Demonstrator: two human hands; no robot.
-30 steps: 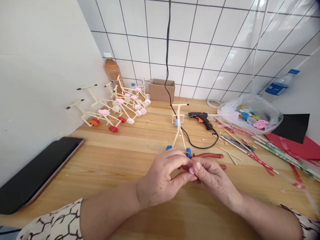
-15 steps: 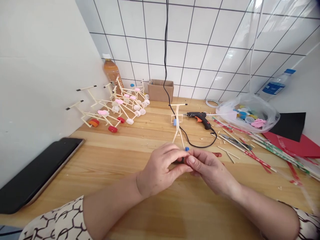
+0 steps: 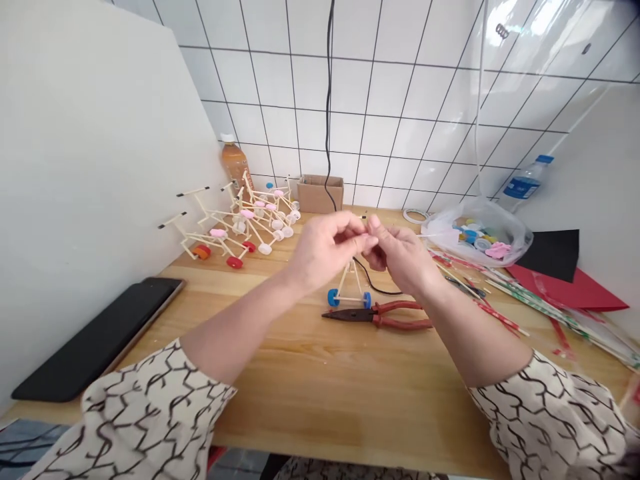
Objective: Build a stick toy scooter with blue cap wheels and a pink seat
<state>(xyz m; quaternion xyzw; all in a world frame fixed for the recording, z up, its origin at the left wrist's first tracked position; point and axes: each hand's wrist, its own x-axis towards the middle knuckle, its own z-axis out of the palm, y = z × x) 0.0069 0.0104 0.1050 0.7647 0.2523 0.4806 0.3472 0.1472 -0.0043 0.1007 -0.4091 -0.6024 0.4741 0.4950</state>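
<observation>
A blue-wheeled stick cart [image 3: 349,287] stands on the surface [image 3: 300,400]; above it, the left hand [image 3: 325,250] and right hand [image 3: 403,257] pinch together something too small to make out. Red-handled needle-nose pliers [image 3: 376,316] lie just in front of it.

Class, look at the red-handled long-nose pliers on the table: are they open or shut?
Shut: the red-handled long-nose pliers lie with their jaws closed together, narrowing to a single tip.

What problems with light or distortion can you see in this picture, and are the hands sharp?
In the head view, strong glare sits on the white wall tiles at upper right; the wide lens bends the tile lines towards the edges; the left hand and right hand look fairly sharp.
</observation>
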